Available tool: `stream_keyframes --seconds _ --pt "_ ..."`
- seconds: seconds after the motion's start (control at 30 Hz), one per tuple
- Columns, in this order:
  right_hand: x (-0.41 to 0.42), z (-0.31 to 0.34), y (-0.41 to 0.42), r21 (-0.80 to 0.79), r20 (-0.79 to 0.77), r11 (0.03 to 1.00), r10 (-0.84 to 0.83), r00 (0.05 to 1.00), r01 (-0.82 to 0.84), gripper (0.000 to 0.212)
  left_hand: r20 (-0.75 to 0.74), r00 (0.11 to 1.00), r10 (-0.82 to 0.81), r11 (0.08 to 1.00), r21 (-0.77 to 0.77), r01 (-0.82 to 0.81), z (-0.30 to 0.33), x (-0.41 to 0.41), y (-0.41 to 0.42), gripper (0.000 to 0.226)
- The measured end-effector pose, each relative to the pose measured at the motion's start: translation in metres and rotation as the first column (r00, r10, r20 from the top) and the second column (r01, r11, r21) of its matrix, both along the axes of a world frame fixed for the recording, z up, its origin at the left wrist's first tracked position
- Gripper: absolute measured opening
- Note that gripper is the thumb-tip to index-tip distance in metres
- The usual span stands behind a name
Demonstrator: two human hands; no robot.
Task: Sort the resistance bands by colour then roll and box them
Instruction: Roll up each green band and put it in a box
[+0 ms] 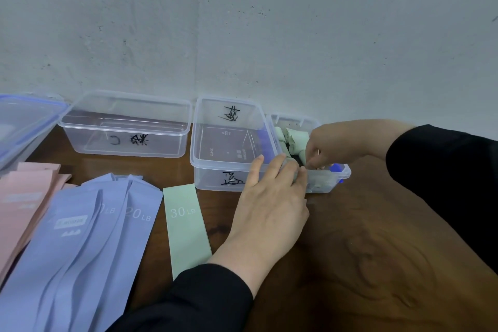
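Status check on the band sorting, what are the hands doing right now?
Both hands at green-band box: left hand and right hand tucking in a green roll. One flat green band left. Nothing blocking.

A dark wooden surface (pixel 363 250) runs up to a grey wall. On it near the wall stand three clear plastic boxes in a row: a left box (pixel 124 140), a middle box (pixel 213 167) and a right box (pixel 330 183). A clear lid (pixel 24 121) lies far left. Nearer, pink bands (pixel 21 205), blue bands (pixel 80 250) and one green band (pixel 186 226) lie flat
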State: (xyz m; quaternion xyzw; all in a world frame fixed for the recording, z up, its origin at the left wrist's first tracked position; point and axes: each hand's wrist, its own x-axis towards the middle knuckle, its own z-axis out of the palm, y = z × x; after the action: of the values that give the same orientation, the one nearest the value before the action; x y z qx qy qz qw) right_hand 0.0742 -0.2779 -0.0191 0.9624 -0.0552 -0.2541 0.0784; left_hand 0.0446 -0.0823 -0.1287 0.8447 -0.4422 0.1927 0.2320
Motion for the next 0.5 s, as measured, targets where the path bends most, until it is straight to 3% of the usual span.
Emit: stream_keyframes --seconds 0.1,0.2,0.33,0.43,0.5 --pt "-0.009 0.001 0.002 -0.001 0.100 1.000 0.007 0.995 -0.007 0.037 0.014 1.000 -0.009 1.000 -0.013 0.009 -0.002 0.001 0.000 0.044" --pt "-0.026 0.009 0.010 -0.007 0.320 0.999 0.034 0.947 -0.034 0.031 0.033 0.999 -0.021 0.999 -0.034 0.022 -0.004 0.003 0.000 0.042" --pt "-0.056 0.008 0.030 0.203 0.732 0.976 -0.097 0.674 -0.080 0.032 -0.008 0.999 -0.037 0.990 -0.137 0.035 0.000 0.002 0.001 0.039" --pt "-0.085 -0.010 0.060 0.392 0.848 0.905 -0.288 0.445 -0.162 0.030 -0.067 0.997 -0.034 0.962 -0.274 0.015 0.010 0.001 0.006 0.029" --pt "-0.104 -0.025 0.085 0.478 0.854 0.857 -0.402 0.331 -0.191 0.026 -0.206 0.979 -0.006 0.926 -0.369 -0.072 0.023 0.001 0.012 0.022"
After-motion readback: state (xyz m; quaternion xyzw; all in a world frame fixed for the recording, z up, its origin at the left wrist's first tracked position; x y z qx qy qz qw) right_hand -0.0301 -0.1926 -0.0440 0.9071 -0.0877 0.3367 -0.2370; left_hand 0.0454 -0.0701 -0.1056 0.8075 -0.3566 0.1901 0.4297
